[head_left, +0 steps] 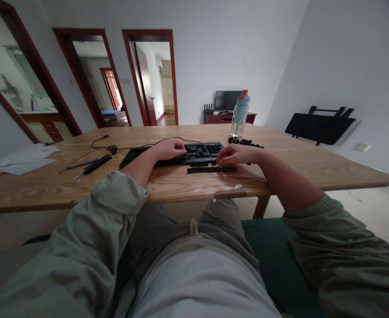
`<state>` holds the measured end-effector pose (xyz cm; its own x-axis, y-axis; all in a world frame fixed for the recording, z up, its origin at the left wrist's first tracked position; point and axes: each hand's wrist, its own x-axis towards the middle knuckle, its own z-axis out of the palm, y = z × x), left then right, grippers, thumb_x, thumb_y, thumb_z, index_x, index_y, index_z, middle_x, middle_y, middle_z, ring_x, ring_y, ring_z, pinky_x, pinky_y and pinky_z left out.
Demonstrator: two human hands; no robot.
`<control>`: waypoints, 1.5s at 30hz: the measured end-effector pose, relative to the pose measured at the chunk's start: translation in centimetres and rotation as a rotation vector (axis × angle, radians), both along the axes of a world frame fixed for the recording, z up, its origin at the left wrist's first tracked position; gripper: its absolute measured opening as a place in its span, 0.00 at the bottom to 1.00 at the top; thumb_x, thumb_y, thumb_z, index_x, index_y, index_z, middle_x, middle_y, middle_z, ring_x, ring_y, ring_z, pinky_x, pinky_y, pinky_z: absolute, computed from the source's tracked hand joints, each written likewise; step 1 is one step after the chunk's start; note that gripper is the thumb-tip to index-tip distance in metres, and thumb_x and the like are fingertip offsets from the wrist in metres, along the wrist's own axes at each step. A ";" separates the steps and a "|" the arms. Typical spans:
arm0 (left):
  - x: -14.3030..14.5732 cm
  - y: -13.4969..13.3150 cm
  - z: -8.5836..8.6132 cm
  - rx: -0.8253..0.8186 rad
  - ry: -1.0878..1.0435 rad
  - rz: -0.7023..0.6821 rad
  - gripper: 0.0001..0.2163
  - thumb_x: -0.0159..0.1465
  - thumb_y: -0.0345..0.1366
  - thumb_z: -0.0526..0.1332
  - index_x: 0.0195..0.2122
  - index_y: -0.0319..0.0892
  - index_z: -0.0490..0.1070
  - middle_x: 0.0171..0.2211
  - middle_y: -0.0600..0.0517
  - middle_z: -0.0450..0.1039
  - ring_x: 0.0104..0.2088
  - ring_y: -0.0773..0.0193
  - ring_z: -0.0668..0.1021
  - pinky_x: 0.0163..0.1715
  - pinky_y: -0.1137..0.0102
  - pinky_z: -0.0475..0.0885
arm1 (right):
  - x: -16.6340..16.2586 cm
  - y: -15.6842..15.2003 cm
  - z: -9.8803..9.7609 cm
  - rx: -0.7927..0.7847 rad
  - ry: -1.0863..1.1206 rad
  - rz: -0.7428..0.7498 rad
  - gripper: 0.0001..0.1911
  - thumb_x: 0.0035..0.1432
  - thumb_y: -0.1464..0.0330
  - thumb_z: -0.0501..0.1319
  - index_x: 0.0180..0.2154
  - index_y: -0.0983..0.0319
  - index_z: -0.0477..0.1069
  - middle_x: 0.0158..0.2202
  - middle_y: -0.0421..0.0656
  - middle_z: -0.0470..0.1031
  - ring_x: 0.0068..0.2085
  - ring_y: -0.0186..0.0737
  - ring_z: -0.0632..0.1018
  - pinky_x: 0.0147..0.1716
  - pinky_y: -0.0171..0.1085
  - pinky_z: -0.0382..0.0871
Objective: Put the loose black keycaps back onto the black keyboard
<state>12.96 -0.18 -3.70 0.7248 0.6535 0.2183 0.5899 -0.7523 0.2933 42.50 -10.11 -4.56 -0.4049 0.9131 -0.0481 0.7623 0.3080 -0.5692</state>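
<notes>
A black computer keyboard (201,150) lies on the wooden table, with keycaps gone from part of its right side. My left hand (169,149) rests over the keyboard's middle, fingers curled together, their tips hidden. At the front right edge, my right hand (231,153) has its fingers pinched and pointing down; anything between them is too small to make out. Just below it, a row of black keycaps (204,169) lies along the table, and a shorter row (229,169) continues to the right. Beyond my right wrist is a pile of loose black keycaps (244,142).
A clear bottle (240,115) with a red and teal lid stands behind the pile. To the left are a black pen-like tool (97,164), a blue pen (81,164), a coiled cable (112,149) and white papers (25,159). The table's front edge (181,198) runs before my lap.
</notes>
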 end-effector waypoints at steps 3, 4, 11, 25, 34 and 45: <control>0.0 0.1 0.0 0.000 0.004 -0.001 0.16 0.60 0.46 0.58 0.37 0.40 0.78 0.33 0.51 0.79 0.32 0.62 0.76 0.35 0.70 0.68 | 0.0 0.0 0.0 -0.006 -0.064 0.015 0.20 0.53 0.57 0.64 0.42 0.63 0.81 0.36 0.45 0.80 0.34 0.41 0.75 0.34 0.36 0.67; 0.0 0.0 0.0 -0.001 0.005 0.000 0.16 0.60 0.46 0.58 0.37 0.40 0.78 0.33 0.51 0.79 0.32 0.63 0.76 0.36 0.70 0.68 | 0.0 0.0 0.0 -0.006 -0.080 0.019 0.20 0.53 0.56 0.64 0.43 0.63 0.81 0.36 0.45 0.80 0.34 0.40 0.75 0.34 0.36 0.66; 0.0 -0.6 0.4 0.005 0.026 0.013 0.15 0.60 0.45 0.58 0.36 0.40 0.78 0.33 0.51 0.79 0.31 0.64 0.75 0.35 0.71 0.68 | -0.5 -0.5 0.4 -0.010 -0.126 0.017 0.25 0.49 0.51 0.66 0.40 0.63 0.82 0.33 0.44 0.80 0.33 0.40 0.74 0.33 0.36 0.64; -0.1 -0.3 0.3 0.032 0.039 0.001 0.17 0.60 0.47 0.57 0.37 0.39 0.78 0.33 0.50 0.79 0.33 0.62 0.76 0.34 0.70 0.67 | -0.1 -0.3 0.2 0.010 -0.032 0.034 0.17 0.52 0.58 0.64 0.38 0.63 0.81 0.33 0.44 0.79 0.32 0.38 0.73 0.32 0.36 0.65; -0.1 -0.4 0.4 0.033 0.037 0.001 0.17 0.60 0.47 0.57 0.37 0.39 0.78 0.33 0.49 0.79 0.33 0.61 0.77 0.34 0.69 0.67 | -0.2 -0.3 0.2 0.085 0.067 -0.020 0.11 0.51 0.61 0.65 0.31 0.62 0.77 0.29 0.42 0.76 0.30 0.37 0.72 0.30 0.35 0.64; 0.0 -0.4 0.3 0.020 0.035 0.016 0.18 0.60 0.47 0.57 0.39 0.40 0.79 0.33 0.50 0.79 0.33 0.61 0.77 0.34 0.69 0.68 | 0.3 0.2 -0.3 0.236 0.218 -0.101 0.12 0.52 0.67 0.62 0.39 0.61 0.80 0.25 0.39 0.72 0.24 0.33 0.68 0.23 0.34 0.59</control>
<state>12.94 -0.55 -3.36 0.7214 0.6612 0.2060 0.6119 -0.7478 0.2575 42.82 -9.87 -4.86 -0.2891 0.9247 0.2476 0.6641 0.3800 -0.6439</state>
